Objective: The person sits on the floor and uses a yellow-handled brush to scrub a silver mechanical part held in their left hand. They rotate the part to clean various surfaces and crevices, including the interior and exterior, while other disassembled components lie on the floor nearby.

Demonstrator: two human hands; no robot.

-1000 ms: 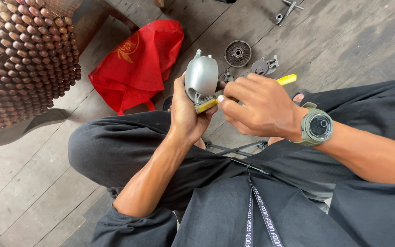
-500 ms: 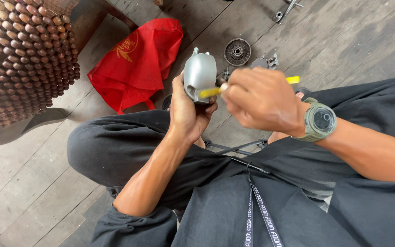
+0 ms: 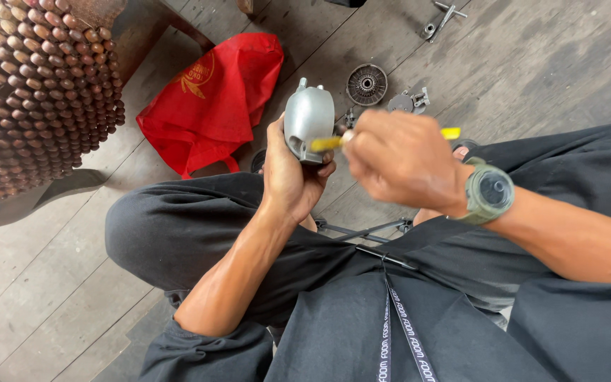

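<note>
My left hand (image 3: 291, 177) grips a rounded grey metal housing (image 3: 308, 122) from below and holds it upright over my lap. My right hand (image 3: 401, 159), blurred by motion, is closed around a yellow-handled tool (image 3: 328, 143). The tool's front end lies against the lower side of the housing, and its yellow rear end (image 3: 450, 132) pokes out past my knuckles. A green watch (image 3: 489, 192) sits on my right wrist. I sit on a plank floor in dark trousers.
A red cloth bag (image 3: 210, 99) lies on the floor to the left. Beyond the housing lie a round toothed metal disc (image 3: 366, 84) and small metal parts (image 3: 408, 101). A T-shaped metal tool (image 3: 441, 18) lies farther off. A wooden beaded seat cover (image 3: 33, 92) fills the upper left.
My right hand has shifted up and left along the housing with the yellow tool. The left hand has tilted the housing slightly.
</note>
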